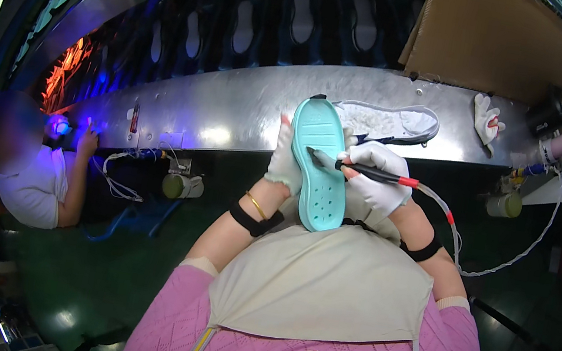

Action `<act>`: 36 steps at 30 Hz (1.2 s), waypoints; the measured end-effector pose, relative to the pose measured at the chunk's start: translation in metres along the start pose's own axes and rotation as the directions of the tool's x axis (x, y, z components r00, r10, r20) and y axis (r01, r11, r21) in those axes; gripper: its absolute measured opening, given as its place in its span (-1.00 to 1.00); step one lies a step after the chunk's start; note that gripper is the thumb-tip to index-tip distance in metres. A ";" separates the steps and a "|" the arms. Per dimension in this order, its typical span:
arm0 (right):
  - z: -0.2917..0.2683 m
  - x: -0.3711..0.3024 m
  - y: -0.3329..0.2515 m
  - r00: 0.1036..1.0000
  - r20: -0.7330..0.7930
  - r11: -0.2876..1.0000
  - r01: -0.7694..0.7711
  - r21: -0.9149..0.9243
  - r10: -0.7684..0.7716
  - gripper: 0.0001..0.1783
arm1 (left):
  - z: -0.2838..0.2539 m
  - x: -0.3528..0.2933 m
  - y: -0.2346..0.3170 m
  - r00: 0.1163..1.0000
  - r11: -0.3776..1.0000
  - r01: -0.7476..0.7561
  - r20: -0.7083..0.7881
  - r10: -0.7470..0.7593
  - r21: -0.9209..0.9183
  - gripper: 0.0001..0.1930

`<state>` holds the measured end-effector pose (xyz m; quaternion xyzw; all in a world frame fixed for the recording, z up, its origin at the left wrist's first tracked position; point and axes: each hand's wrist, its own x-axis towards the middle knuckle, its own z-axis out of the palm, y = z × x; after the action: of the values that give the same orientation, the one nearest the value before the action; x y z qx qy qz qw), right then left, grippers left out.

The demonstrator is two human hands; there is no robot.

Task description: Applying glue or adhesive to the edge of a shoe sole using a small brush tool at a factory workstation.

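Observation:
A turquoise shoe sole [319,141], with grooves across its far half and small round holes in its near half, is held up in front of me, its far end over the metal ledge. My left hand [286,158], in a white glove with bare fingertips, grips it by the left edge. My right hand [380,176], gloved likewise, holds a black-handled brush [372,171] with a red band and a hose at its back end. The brush tip meets the sole's middle. Just behind lies a grey and white shoe [391,124] on its side, partly hidden by the sole.
Beyond the metal ledge [233,103] runs a line of dark holders with pale soles [245,26]. A cardboard sheet [499,45] stands at the back right, near a loose white glove [486,121]. The brush's hose [460,245] loops right. A co-worker [34,169] sits at left.

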<state>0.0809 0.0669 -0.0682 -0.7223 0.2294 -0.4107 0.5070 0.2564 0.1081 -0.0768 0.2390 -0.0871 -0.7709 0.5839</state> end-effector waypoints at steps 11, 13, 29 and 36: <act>0.010 -0.011 -0.007 0.971 -0.023 0.873 -0.204 0.444 0.239 -0.85 | -0.011 -0.008 -0.022 0.988 0.975 -0.156 0.045 0.150 0.156 0.00; 0.008 -0.004 -0.012 0.927 -0.072 0.829 -0.291 0.478 0.367 -0.86 | -0.009 0.003 -0.022 0.958 0.957 -0.285 0.039 0.283 0.060 0.00; 0.005 0.005 -0.011 0.991 0.053 0.954 -0.134 0.268 0.124 -0.87 | -0.011 0.026 0.016 0.913 0.957 -0.277 0.288 0.290 -0.087 0.01; -0.003 0.014 -0.015 0.987 0.120 0.948 -0.136 0.286 0.106 -0.85 | -0.001 0.019 0.038 0.943 0.919 -0.234 0.303 0.135 0.318 0.08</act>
<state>0.0853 0.0604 -0.0490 -0.6437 0.1835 -0.3705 0.6439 0.2857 0.0790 -0.0670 0.2200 -0.3251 -0.7098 0.5849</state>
